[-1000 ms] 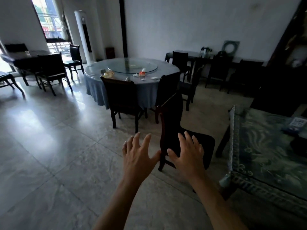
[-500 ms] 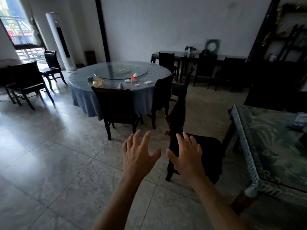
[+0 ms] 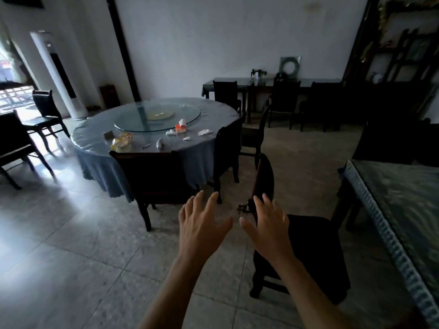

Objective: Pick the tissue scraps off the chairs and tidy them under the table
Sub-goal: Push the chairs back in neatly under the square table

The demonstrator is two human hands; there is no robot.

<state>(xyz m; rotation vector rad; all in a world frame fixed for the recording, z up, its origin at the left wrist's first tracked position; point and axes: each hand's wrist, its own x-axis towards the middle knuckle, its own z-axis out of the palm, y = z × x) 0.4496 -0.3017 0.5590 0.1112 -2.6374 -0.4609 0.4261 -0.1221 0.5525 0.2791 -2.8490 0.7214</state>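
We see both hands empty, fingers spread and straight: the left hand [image 3: 202, 224] over bare floor, the right hand [image 3: 268, 224] in front of the near dark chair [image 3: 313, 252], not visibly touching it. Its seat is too dark to show any scraps. White tissue scraps [image 3: 205, 132] lie on the far round table [image 3: 152, 136]. Both forearms reach forward, palms down.

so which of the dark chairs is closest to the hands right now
The dark chair standing alone by the patterned table, right under the right hand. The other chairs sit farther off, around the round table or along the back wall.
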